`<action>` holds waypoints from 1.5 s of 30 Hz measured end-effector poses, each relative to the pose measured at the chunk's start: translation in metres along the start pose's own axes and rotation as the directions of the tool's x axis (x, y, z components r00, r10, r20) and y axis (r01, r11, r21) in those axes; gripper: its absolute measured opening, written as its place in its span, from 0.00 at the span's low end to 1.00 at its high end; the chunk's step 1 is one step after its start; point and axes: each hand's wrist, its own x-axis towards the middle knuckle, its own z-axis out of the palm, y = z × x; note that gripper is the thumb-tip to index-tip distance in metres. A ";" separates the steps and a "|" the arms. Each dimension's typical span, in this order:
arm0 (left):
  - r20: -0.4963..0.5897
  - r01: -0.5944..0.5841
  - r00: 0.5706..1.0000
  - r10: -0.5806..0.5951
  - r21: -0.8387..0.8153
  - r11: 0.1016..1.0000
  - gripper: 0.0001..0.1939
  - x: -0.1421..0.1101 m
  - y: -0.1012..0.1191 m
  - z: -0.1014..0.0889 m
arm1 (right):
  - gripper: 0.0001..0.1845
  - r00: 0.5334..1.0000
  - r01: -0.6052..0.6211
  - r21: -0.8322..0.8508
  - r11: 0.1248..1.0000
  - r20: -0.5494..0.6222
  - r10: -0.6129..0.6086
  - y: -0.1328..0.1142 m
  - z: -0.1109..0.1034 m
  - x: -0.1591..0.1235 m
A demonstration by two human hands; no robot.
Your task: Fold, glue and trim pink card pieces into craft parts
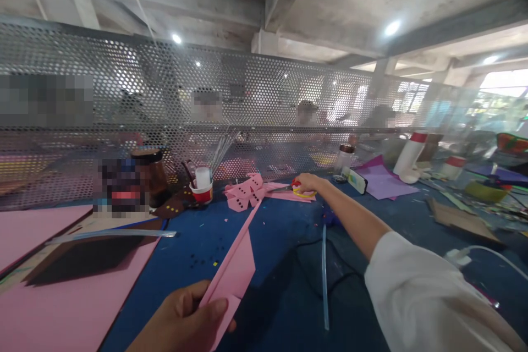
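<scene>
My left hand [187, 313] pinches a folded strip of pink paper [237, 264] between thumb and fingers, its narrow end pointing away over the blue table. Stretched far forward, my right hand [309, 182] has its fingers closed at the handles of a pair of scissors [303, 193], which are red and yellow. The scissors' blades point left over more pink paper pieces. Left of them lies a bunch of pink paper cutouts [244, 193] with black dots. How firmly the fingers hold the handles is hard to see.
Pink sheets [61, 313] with a dark sheet [91, 258] lie at left. A white-and-red cup [202, 193] and a brown jar [150, 176] stand behind. A clear strip [325, 280], phone [355, 180] and purple paper [385, 181] are at right. A perforated metal screen [247, 99] runs along the back.
</scene>
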 end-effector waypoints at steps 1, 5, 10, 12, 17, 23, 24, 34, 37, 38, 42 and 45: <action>0.005 0.009 1.000 -0.009 -0.014 1.000 0.34 -0.001 0.001 0.000 | 0.18 1.000 0.002 0.011 1.000 0.009 -0.002 -0.003 0.001 0.003; -0.001 0.035 0.999 -0.035 -0.058 0.998 0.32 -0.005 0.008 0.002 | 0.18 1.000 -0.010 0.066 0.998 0.000 0.010 -0.010 0.000 0.001; -0.001 0.030 1.000 -0.030 -0.120 0.992 0.32 -0.009 0.015 0.005 | 0.15 0.986 0.092 0.211 0.973 -0.154 -0.060 -0.025 -0.018 -0.039; 0.008 0.035 0.999 -0.034 -0.135 0.990 0.31 -0.010 0.017 0.005 | 0.15 0.967 0.200 0.302 0.932 -0.212 -0.139 -0.041 -0.020 -0.069; 0.056 0.020 0.998 -0.012 -0.139 0.990 0.28 -0.016 0.026 0.008 | 0.14 0.913 0.371 0.847 0.380 -0.258 -0.316 -0.103 0.014 -0.161; 0.149 0.002 0.989 0.017 -0.126 0.992 0.23 -0.024 0.031 0.014 | 0.16 0.959 0.261 0.958 0.117 -0.243 -0.143 -0.153 0.065 -0.214; 0.170 0.003 0.985 0.018 -0.123 0.992 0.22 -0.025 0.030 0.015 | 0.16 0.960 0.266 0.959 0.097 -0.254 -0.121 -0.156 0.067 -0.216; 0.203 0.063 0.979 -0.035 -0.129 0.990 0.21 -0.027 0.031 0.018 | 0.15 0.960 0.256 0.966 0.039 -0.250 -0.125 -0.158 0.064 -0.227; 0.189 0.070 0.981 -0.045 -0.129 0.989 0.20 -0.026 0.032 0.018 | 0.15 0.960 0.262 0.964 0.038 -0.256 -0.117 -0.159 0.062 -0.229; 0.190 0.070 0.981 -0.044 -0.131 0.989 0.20 -0.026 0.032 0.018 | 0.16 0.960 0.261 0.965 0.036 -0.255 -0.117 -0.160 0.062 -0.229; 0.209 0.067 0.977 -0.043 -0.113 0.991 0.21 -0.025 0.027 0.016 | 0.16 0.963 0.237 0.971 -0.016 -0.237 -0.127 -0.161 0.064 -0.229; 0.223 0.048 0.974 -0.024 -0.106 0.993 0.21 -0.023 0.024 0.014 | 0.12 0.950 0.281 0.960 0.000 -0.278 -0.145 -0.161 0.067 -0.230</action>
